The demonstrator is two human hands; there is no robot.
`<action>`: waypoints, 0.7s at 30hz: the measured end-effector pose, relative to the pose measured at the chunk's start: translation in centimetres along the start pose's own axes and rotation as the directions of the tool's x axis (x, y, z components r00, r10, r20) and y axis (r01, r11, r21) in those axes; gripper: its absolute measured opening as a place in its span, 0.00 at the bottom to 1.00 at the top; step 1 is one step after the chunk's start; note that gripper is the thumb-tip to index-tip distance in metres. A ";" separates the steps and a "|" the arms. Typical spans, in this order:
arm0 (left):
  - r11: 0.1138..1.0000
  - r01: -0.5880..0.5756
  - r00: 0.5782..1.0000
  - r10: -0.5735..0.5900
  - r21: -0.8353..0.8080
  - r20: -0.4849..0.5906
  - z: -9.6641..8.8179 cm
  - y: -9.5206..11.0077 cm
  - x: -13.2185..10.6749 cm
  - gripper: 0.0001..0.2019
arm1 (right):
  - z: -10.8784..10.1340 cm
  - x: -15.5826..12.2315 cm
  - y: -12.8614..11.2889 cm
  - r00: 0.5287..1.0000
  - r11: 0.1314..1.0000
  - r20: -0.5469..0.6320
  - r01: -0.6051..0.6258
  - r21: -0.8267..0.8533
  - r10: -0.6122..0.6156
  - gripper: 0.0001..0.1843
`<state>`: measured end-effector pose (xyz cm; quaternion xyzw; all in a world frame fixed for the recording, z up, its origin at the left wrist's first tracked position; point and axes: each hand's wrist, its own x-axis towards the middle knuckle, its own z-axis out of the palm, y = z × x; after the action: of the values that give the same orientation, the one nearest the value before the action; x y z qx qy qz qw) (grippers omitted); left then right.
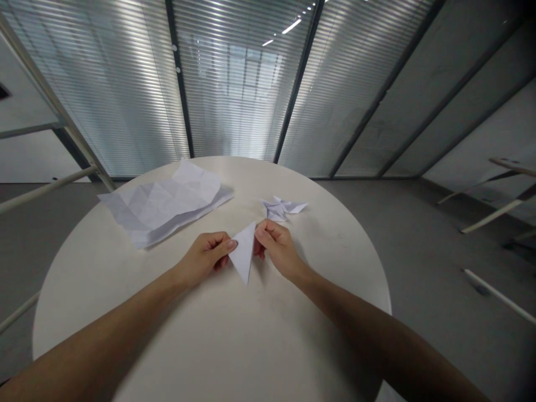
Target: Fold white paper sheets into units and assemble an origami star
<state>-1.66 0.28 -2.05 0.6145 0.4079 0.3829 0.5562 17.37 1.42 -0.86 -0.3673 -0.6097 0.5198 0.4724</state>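
A small white folded paper (243, 254), shaped like a narrow triangle with a point facing down, is held just above the table. My left hand (206, 254) pinches its left edge, thumb on top. At the upper right edge, my right hand (276, 245) is closed with thumb and fingers against the paper. Just beyond my right hand lies a folded paper figure (282, 209) with pointed ends, resembling an origami bird. Creased white paper sheets (167, 204) lie to the far left, their fold lines showing.
The round white table (234, 346) has its curved edge at both sides and the back. Blinds (234, 84) behind glass stand beyond it. A pale metal frame (54, 187) is at the left, and furniture legs (494, 216) stand on the grey floor at the right.
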 end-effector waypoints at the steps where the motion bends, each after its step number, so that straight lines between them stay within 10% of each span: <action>1: 1.000 -0.003 1.000 0.003 -0.012 -0.024 0.0 -0.1 0.0 0.20 | 0.1 -0.1 0.0 0.999 1.000 0.035 -0.012 0.020 0.012 0.17; 11: 0.959 -0.116 0.958 0.177 0.257 -0.226 0.8 0.5 -0.3 0.15 | 1.0 -0.8 0.8 0.997 0.963 -0.027 -0.074 -0.260 0.069 0.13; 21: 0.907 -0.167 0.973 0.214 0.386 -0.084 1.6 0.9 -0.6 0.19 | 1.3 -0.8 0.8 0.999 0.954 -0.003 0.042 -0.298 -0.044 0.14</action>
<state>-0.32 -0.94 -1.34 0.7217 0.4456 0.3874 0.3613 16.30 0.40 -1.82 -0.4234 -0.6867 0.4098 0.4257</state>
